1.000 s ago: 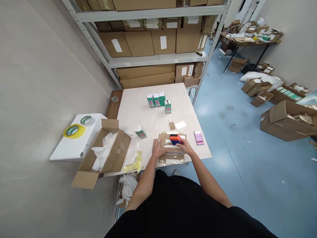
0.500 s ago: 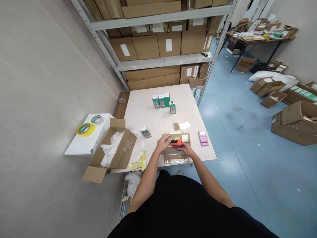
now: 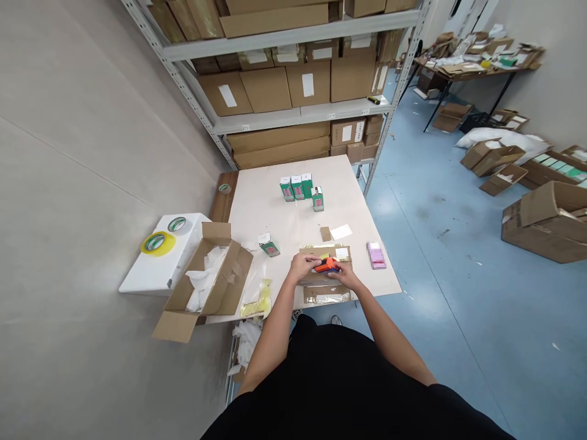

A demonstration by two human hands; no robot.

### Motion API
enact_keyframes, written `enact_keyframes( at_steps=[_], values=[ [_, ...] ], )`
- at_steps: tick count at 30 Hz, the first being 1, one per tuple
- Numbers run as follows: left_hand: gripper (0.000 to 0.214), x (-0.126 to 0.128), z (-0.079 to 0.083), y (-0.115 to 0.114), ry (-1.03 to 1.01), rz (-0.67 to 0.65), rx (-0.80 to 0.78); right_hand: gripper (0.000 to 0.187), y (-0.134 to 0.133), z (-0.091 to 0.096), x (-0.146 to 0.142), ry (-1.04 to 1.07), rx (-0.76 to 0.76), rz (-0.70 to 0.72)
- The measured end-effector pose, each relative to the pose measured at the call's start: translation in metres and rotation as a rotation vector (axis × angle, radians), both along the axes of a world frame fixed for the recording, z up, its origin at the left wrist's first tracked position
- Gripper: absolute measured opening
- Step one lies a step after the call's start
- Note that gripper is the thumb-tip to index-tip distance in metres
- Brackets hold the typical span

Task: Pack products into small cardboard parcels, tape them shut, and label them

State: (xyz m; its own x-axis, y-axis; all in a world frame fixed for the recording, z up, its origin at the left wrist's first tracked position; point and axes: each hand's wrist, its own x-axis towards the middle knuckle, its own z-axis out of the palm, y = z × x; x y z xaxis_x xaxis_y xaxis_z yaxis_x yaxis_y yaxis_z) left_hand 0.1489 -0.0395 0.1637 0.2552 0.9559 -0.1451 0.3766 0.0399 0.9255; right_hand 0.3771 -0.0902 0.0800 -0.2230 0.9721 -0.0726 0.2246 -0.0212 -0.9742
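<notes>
My right hand (image 3: 347, 275) grips the right end of a small orange, black and blue object (image 3: 326, 265), whose exact kind I cannot make out. At its left end, my left hand (image 3: 303, 267) pinches it with the fingertips. Both hands are just above a flat cardboard box (image 3: 316, 251) with clear tape along its edges. A white label (image 3: 342, 253) lies on this box, and something yellow partly shows behind the object. Nearer my body, a second taped cardboard piece (image 3: 326, 294) lies at the table's front edge.
On the table (image 3: 257, 208) stand several green-and-white boxes (image 3: 297, 188), one apart at left (image 3: 269, 244). A pink-purple pack (image 3: 376, 255) lies right. An open carton (image 3: 229, 278) with white paper stands left, beside tape rolls (image 3: 158, 243). Shelving (image 3: 275, 119) rises behind.
My left hand has moved slightly right and its fingers have closed on the left end of the orange object. The object has tilted a little in my right hand.
</notes>
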Motion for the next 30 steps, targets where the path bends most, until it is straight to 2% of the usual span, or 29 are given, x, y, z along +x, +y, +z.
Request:
enact_keyframes(
  at_steps=[4, 11, 14, 19, 22, 25, 30],
  values=[
    [0.025, 0.006, 0.005, -0.005, -0.082, 0.128, -0.035, 0.049, 0.000, 0.008, -0.003, 0.005, 0.002, -0.062],
    [0.026, 0.001, 0.015, -0.004, -0.157, 0.369, 0.070, 0.043, 0.003, 0.023, 0.002, -0.002, 0.020, -0.072],
    [0.023, -0.001, 0.015, -0.002, -0.145, 0.440, 0.085, 0.043, 0.006, 0.030, 0.003, 0.003, 0.025, -0.069],
    [0.026, -0.005, 0.001, -0.005, -0.144, 0.544, 0.113, 0.046, 0.017, 0.036, 0.014, -0.095, 0.051, -0.034],
    [0.028, -0.025, -0.008, -0.002, -0.178, 0.704, 0.124, 0.050, 0.017, 0.036, 0.035, -0.253, 0.014, -0.077],
    [0.028, -0.048, -0.018, 0.003, -0.198, 0.753, 0.076, 0.052, 0.015, 0.034, 0.051, -0.327, -0.013, -0.072],
    [0.033, -0.059, -0.051, -0.002, -0.211, 0.903, -0.036, 0.050, 0.026, 0.032, 0.046, -0.504, -0.010, -0.024]
  ],
)
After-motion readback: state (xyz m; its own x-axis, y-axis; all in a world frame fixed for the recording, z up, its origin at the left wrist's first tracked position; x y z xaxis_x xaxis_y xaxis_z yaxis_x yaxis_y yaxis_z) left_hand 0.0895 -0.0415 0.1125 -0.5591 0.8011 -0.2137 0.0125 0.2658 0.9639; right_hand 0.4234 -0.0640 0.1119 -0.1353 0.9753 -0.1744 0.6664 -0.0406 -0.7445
